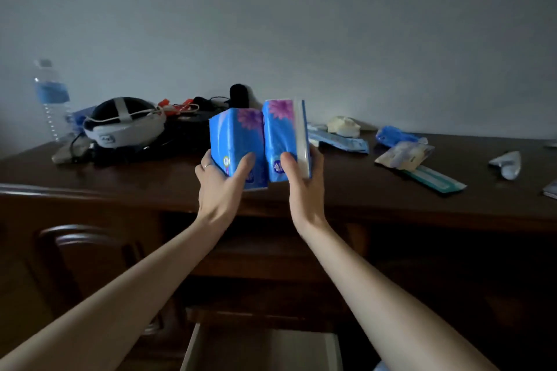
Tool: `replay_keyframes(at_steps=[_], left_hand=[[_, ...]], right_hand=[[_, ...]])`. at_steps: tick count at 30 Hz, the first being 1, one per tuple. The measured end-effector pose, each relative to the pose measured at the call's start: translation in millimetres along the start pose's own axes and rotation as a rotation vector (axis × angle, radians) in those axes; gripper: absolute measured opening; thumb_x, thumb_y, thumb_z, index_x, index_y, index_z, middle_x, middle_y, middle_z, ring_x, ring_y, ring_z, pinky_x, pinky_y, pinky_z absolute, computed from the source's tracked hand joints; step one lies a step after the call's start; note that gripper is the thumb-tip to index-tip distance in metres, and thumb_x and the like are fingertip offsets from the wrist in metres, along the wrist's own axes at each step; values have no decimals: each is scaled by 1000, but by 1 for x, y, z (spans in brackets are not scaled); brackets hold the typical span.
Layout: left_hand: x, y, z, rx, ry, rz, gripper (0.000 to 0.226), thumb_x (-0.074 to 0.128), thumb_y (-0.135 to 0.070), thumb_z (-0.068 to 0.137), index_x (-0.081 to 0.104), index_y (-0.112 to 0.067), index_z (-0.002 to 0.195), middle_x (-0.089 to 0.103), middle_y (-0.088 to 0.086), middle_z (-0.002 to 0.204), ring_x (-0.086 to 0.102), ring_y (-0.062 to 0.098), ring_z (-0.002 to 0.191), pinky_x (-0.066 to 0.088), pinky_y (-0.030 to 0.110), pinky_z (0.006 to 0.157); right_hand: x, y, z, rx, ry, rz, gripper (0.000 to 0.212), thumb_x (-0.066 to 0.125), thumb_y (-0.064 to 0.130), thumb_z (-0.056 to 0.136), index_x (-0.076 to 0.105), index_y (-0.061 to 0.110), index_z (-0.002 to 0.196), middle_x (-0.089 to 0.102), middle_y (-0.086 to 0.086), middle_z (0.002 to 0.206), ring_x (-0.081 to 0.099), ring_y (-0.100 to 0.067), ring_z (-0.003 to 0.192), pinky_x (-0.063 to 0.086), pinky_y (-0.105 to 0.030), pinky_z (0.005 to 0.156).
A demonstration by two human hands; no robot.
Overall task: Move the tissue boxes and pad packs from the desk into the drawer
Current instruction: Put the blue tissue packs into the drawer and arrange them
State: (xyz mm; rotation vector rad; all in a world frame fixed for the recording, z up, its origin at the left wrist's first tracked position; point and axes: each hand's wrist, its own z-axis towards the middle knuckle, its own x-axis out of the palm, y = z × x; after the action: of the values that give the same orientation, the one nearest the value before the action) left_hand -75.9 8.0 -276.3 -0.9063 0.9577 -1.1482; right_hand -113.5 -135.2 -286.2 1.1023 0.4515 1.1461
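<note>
Both hands are raised over the near edge of the desk (346, 199), each grasping a pack. Left hand (221, 181) (a ring on one finger) wraps its thumb and fingers around the left tissue pack (233, 141), blue with a purple flower. Right hand (303, 181) clasps the right tissue pack (280, 135), held upright and touching the left one along their inner edges.

Nearest, at the bottom, the drawer (262, 349) stands pulled open below the arms, its pale inside showing. Farther right on the desk lie the pad packs (404, 153), with a long teal one (437, 179) just beside them and another blue pack (339, 140) behind the right hand. On the far left sit a white headset (123, 123) and a water bottle (51, 96) against the wall.
</note>
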Motion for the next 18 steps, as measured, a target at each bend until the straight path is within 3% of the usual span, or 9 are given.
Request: replay_keyframes(at_steps=[3, 6, 7, 8, 10, 12, 15, 18], left_hand=[[-40, 21, -67, -88, 75, -165, 94, 56, -91, 65, 41, -27, 132, 40, -6, 125, 55, 9, 118, 52, 37, 101], [-66, 52, -124, -193, 183, -233, 91, 38, -93, 73, 42, -20, 128, 44, -8, 114, 62, -12, 94, 56, 14, 71], [-70, 67, -141, -249, 217, -259, 88, 40, -89, 76, 43, -18, 127, 50, -8, 112, 64, -14, 87, 55, 14, 67], [-72, 83, -157, -332, 256, -315, 87, 48, -87, 76, 47, -16, 127, 58, -5, 113, 67, -9, 90, 57, 18, 69], [-72, 121, -182, -572, 353, -486, 89, 67, -79, 71, 57, -13, 130, 72, 9, 120, 73, 16, 104, 61, 34, 82], [-74, 156, -202, -822, 443, -598, 91, 77, -75, 65, 63, -13, 131, 72, 15, 125, 70, 32, 114, 57, 48, 95], [-75, 209, -218, -1029, 492, -742, 87, 86, -69, 62, 68, -19, 131, 64, 17, 138, 61, 36, 126, 48, 53, 107], [-73, 247, -222, -1105, 472, -857, 79, 85, -65, 67, 68, -22, 131, 61, 16, 142, 62, 36, 125, 56, 50, 95]], right_hand=[[-16, -16, -71, 98, 96, 107, 52, 71, 40, 89, 55, 17, 134, 73, 3, 110, 70, -16, 104, 57, -31, 88], [-42, -39, -136, 252, 134, 107, 49, 73, 38, 88, 61, 18, 131, 72, -4, 118, 70, -22, 109, 58, -35, 87], [-50, -49, -156, 310, 131, 91, 47, 74, 39, 87, 63, 21, 128, 73, -4, 118, 70, -22, 109, 58, -38, 87], [-58, -59, -175, 367, 120, 69, 44, 74, 40, 86, 66, 23, 126, 73, -5, 119, 70, -25, 110, 57, -43, 90], [-72, -83, -209, 472, 91, 17, 43, 74, 40, 86, 67, 24, 125, 72, -10, 121, 68, -33, 114, 53, -50, 98], [-84, -107, -237, 577, 79, -56, 41, 75, 41, 87, 66, 27, 124, 73, -12, 119, 70, -34, 110, 56, -53, 95], [-95, -140, -264, 749, 93, -146, 45, 74, 50, 85, 60, 32, 124, 77, -2, 109, 76, -26, 98, 63, -53, 80], [-100, -171, -273, 805, 113, -217, 49, 70, 57, 86, 55, 34, 127, 77, 4, 107, 77, -21, 92, 64, -37, 65]])
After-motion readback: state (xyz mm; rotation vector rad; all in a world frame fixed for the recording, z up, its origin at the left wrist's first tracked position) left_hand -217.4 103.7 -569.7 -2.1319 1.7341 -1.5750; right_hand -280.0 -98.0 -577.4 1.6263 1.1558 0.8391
